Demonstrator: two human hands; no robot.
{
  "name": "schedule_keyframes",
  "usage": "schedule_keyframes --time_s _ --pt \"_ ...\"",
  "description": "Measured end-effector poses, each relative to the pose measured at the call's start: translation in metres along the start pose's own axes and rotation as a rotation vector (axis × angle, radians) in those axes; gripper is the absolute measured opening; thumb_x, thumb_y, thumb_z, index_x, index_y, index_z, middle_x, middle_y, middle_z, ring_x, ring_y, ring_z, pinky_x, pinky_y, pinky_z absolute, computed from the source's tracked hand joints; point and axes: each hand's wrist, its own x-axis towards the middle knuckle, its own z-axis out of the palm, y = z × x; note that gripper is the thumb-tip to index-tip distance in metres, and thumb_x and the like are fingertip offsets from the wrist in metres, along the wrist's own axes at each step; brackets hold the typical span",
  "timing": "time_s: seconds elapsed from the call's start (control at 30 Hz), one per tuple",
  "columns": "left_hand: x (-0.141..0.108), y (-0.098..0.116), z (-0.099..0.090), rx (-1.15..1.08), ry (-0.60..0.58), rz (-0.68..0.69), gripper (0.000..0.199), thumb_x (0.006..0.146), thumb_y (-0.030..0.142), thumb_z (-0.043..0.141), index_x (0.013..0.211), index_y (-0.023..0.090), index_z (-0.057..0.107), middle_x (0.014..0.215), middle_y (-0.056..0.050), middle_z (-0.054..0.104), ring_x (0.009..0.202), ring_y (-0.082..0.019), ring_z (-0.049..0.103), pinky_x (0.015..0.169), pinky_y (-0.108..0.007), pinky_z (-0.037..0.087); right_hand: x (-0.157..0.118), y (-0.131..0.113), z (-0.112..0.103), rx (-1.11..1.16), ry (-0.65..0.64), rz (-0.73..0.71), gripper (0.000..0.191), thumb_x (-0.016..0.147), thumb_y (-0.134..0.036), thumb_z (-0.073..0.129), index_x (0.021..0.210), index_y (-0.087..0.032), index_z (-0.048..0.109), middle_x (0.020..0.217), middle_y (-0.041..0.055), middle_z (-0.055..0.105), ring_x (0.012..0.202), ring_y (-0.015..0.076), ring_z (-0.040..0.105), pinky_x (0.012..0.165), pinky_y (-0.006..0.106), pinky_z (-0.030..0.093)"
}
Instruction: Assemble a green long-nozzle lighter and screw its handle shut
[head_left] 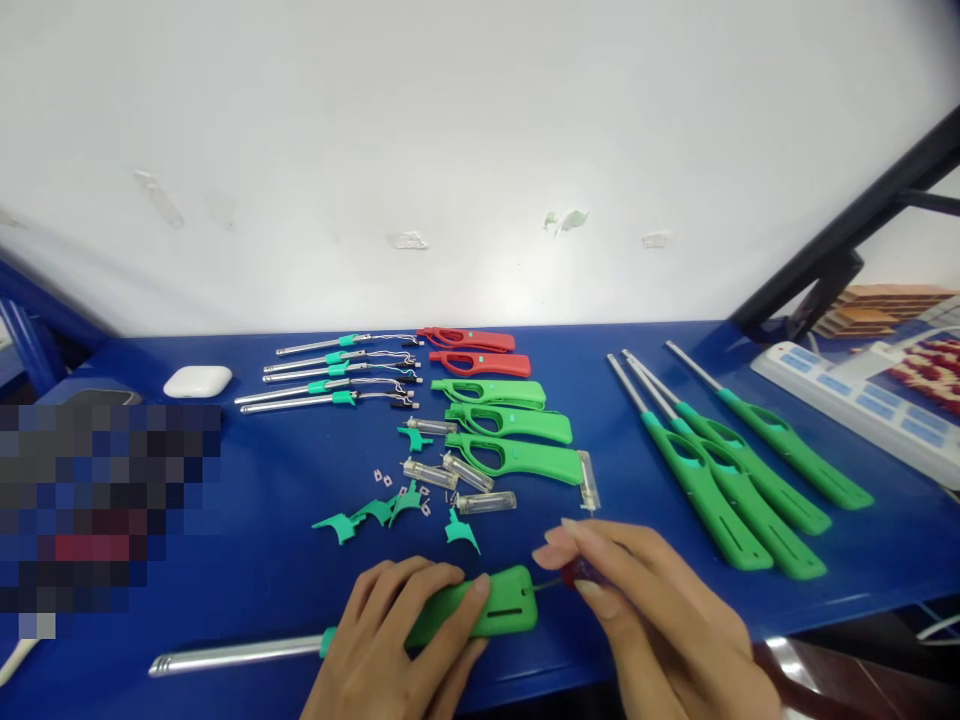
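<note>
Left hand point(397, 625) fingers gripping green lighter point(480, 607), right hand point(637, 590) fingers pinching screwdriver point(574, 573) — blue table point(262, 560)

ahead: loose parts point(420, 490) block | between handles point(517, 455) and lighters point(720, 470): open

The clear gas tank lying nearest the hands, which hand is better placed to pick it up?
Probably the right hand. Its fingers sit just below the clear gas tank, though they pinch a red-handled tool. The left hand is pressed on the green lighter, steadying it.
</note>
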Motion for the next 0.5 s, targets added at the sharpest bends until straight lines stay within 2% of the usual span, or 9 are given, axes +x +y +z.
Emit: schedule_keyframes --time_s 0.1,0.17,0.23,0.33,0.5 --pt "-0.001 0.0 0.001 -0.013 0.004 -0.008 0.034 0.108 0.021 0.057 0.14 0.027 0.068 0.116 -0.005 0.074 0.108 -0.022 0.067 0.092 -0.038 0.057 0.001 0.002 0.003 0.021 0.222 0.026 0.057 0.097 0.003 0.058 0.14 -0.033 0.067 0.106 -0.0002 0.072 0.093 0.0133 0.073 0.072 0.026 0.062" --pt "-0.001 0.0 0.001 -0.024 0.011 -0.011 0.034 0.108 0.021 0.058 0.14 0.027 0.068 0.116 -0.005 0.074 0.109 -0.022 0.067 0.093 -0.038 0.056 0.002 0.008 0.0 0.03 0.32 0.058 0.054 0.096 0.001 0.062 0.139 -0.03 0.067 0.107 0.0003 0.073 0.094 0.0147 0.073 0.073 0.029 0.061" --pt "0.0 0.001 0.001 -0.027 0.01 -0.01 0.034 0.108 0.021 0.059 0.14 0.027 0.068 0.116 -0.005 0.073 0.109 -0.022 0.066 0.093 -0.038 0.056 0.004 0.018 -0.006 0.006 0.301 0.084 0.045 0.094 -0.003 0.069 0.131 -0.028 0.071 0.107 0.0005 0.074 0.095 0.0157 0.073 0.079 0.03 0.061" --pt "0.0 0.0 0.001 -0.023 0.0 -0.015 0.034 0.107 0.022 0.059 0.14 0.027 0.068 0.117 -0.004 0.074 0.109 -0.022 0.066 0.093 -0.037 0.056 0.009 0.029 -0.018 -0.109 0.186 0.09 0.024 0.092 -0.012 0.078 0.112 -0.026 0.076 0.103 -0.0017 0.077 0.093 0.0141 0.073 0.086 0.027 0.059" --pt "-0.001 0.0 0.002 -0.005 0.014 -0.013 0.033 0.108 0.025 0.059 0.14 0.025 0.067 0.119 -0.003 0.074 0.11 -0.021 0.067 0.094 -0.036 0.056 0.02 0.035 -0.035 -0.281 0.018 0.092 0.006 0.095 -0.03 0.079 0.099 -0.028 0.075 0.096 -0.0059 0.079 0.084 0.0108 0.075 0.081 0.019 0.059"
